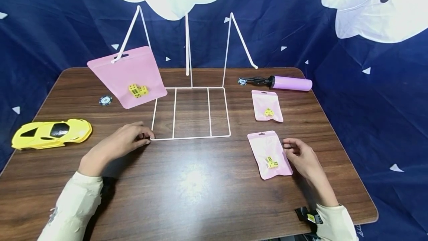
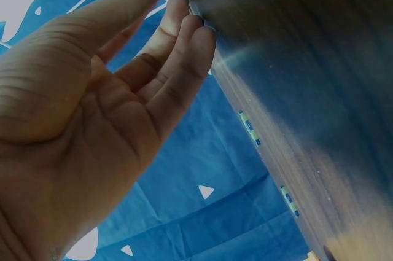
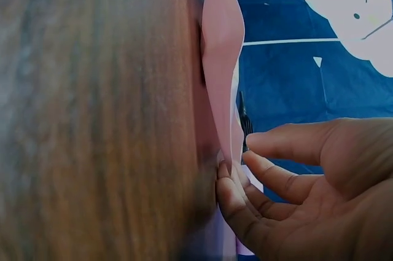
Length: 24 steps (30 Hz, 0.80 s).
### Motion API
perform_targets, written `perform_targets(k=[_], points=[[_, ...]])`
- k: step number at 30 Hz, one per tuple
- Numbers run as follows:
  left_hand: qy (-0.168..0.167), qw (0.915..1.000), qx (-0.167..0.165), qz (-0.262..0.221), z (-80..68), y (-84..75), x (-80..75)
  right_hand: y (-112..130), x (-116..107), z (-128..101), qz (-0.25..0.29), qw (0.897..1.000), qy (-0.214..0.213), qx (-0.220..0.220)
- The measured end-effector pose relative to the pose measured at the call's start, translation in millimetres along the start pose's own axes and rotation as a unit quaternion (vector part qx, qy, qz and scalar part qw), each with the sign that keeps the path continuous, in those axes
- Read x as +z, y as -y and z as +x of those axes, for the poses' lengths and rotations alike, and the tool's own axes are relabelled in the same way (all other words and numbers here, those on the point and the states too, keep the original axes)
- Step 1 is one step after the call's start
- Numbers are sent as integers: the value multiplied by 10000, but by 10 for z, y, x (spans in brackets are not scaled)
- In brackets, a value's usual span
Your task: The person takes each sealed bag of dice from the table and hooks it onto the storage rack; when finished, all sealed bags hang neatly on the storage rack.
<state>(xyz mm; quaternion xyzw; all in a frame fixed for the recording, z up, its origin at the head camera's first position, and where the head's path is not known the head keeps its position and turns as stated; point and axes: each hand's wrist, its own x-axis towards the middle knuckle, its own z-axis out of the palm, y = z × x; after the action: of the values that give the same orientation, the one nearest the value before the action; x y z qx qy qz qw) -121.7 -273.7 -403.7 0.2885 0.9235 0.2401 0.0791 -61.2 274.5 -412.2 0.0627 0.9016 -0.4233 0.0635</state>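
Observation:
In the head view, my left hand [image 1: 128, 138] is at the front left corner of a white wire display rack [image 1: 190, 138], thumb and curled fingers pinching the wire there. On the rack's left hook hangs a large pink pouch [image 1: 133, 70] with yellow dice on it. My right hand [image 1: 305, 159] lies beside a medium pink pouch [image 1: 265, 144], also showing yellow dice. In the right wrist view, fingertips touch the edge of this pouch [image 3: 222, 34], while the thumb stays apart from it. Farther back lies a small pink pouch [image 1: 264, 101].
A yellow toy car [image 1: 53, 133] stands at the left. Poker chips [image 1: 105, 100] lie near the rack's left side and by the purple hand pump [image 1: 291, 83] at the back right. Two bare hooks [image 1: 242, 40] jut forward from the rack. Dark blue cloth [image 1: 378, 122] surrounds the wooden table.

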Motion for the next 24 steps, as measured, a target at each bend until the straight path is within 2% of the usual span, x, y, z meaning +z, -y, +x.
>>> perform_targets(k=[4,9,24], points=[[76,9999,-123,79,15,-38,-3,-20,4,29,-83,10000,-17,-13],[65,9998,-158,42,3,-14,11,-17,14,68,-307,9995,33,-17],[47,9998,-86,143,2,-16,-12,-17,44,116,-922,9952,-135,-314]])
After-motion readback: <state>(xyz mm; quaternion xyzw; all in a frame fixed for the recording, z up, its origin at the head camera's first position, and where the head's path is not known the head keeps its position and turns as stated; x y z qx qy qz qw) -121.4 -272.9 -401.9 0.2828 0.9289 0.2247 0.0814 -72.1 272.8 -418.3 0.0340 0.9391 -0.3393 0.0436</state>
